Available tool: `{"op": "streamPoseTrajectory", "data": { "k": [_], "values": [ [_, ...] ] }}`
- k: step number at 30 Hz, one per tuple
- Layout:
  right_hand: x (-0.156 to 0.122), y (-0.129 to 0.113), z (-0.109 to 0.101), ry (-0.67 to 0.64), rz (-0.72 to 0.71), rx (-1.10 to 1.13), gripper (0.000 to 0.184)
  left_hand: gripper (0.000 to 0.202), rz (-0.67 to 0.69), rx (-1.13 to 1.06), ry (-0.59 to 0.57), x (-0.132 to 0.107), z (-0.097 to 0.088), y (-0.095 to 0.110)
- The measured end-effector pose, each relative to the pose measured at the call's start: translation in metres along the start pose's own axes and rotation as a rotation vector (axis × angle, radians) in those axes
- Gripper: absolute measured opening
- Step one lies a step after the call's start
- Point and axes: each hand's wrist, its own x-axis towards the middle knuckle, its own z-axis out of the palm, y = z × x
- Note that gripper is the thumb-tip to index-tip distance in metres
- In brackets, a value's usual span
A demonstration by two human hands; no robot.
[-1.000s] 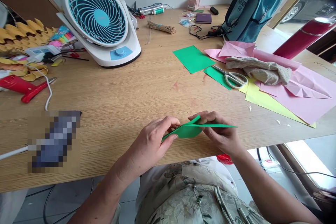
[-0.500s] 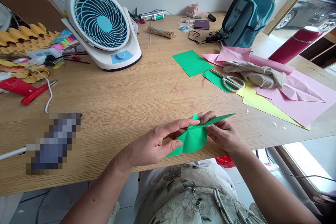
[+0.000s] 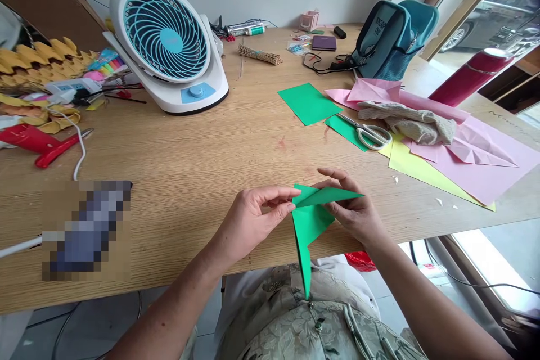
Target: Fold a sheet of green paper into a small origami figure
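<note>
Between my hands, just over the table's front edge, is a folded piece of green paper (image 3: 310, 222) with pointed flaps. One flap points right and a long narrow one hangs down toward my lap. My left hand (image 3: 264, 211) pinches the paper's left edge between thumb and fingers. On the other side, my right hand (image 3: 354, 211) grips it with the thumb in front and some fingers hidden behind; its index finger is raised off the paper. Farther back lie a green sheet (image 3: 309, 103) and scissors (image 3: 373, 136), the scissors resting on another green piece.
A white and blue fan (image 3: 169, 45) stands at the back left. Pink paper (image 3: 498, 180), yellow paper (image 3: 422, 171), a glove (image 3: 415, 122), a red flask (image 3: 470, 76) and a teal bag (image 3: 383, 39) are on the right. A red-handled tool (image 3: 59, 152) lies at left.
The green paper has been turned, so a narrow flap now hangs downward. My left fingers have shifted to its left edge, and my right index finger has lifted.
</note>
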Motion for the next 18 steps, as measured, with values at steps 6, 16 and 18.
{"op": "streamPoseTrajectory", "data": {
  "k": [6, 16, 18],
  "values": [
    [0.001, 0.004, 0.005, 0.029, -0.11, -0.006, 0.044, 0.026, -0.004, -0.033, -0.066, 0.004, 0.008, -0.003],
    [-0.002, 0.007, 0.002, 0.113, -0.128, -0.127, 0.037, 0.037, 0.066, 0.225, 0.092, -0.006, 0.008, 0.009],
    [-0.003, 0.009, 0.003, 0.102, -0.151, -0.098, 0.035, 0.041, 0.084, 0.329, 0.146, -0.01, 0.008, 0.014]
  ]
}}
